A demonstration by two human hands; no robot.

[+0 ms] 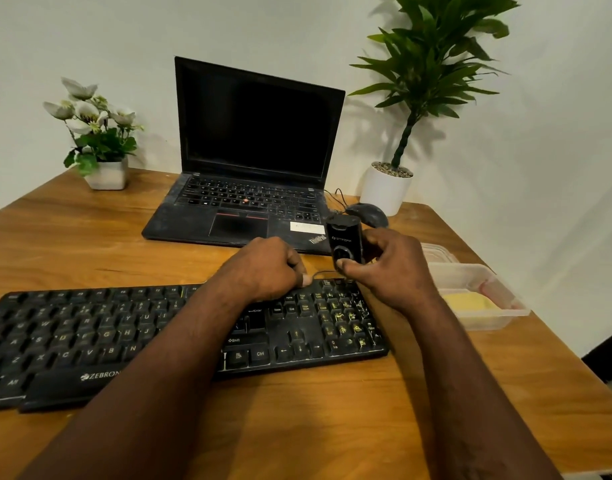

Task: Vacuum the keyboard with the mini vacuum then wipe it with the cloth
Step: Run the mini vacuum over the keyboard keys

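A black dusty keyboard (pixel 124 334) lies across the wooden table, with yellowish crumbs on its number pad at the right end. My right hand (pixel 391 268) grips a small black mini vacuum (pixel 344 242) upright over the keyboard's top right corner, thumb on its front button. My left hand (pixel 263 268) rests with curled fingers on the keyboard's upper edge beside the vacuum; whether it pinches anything is hidden. A yellow cloth (pixel 467 301) lies in a clear plastic tub (pixel 488 320) to the right of the keyboard.
An open black laptop (pixel 249 161) stands behind the keyboard. A black mouse (pixel 368 213) with its cable lies to the laptop's right. A white flower pot (pixel 107 174) stands back left, a tall potted plant (pixel 386 192) back right. The table edge runs close behind the tub.
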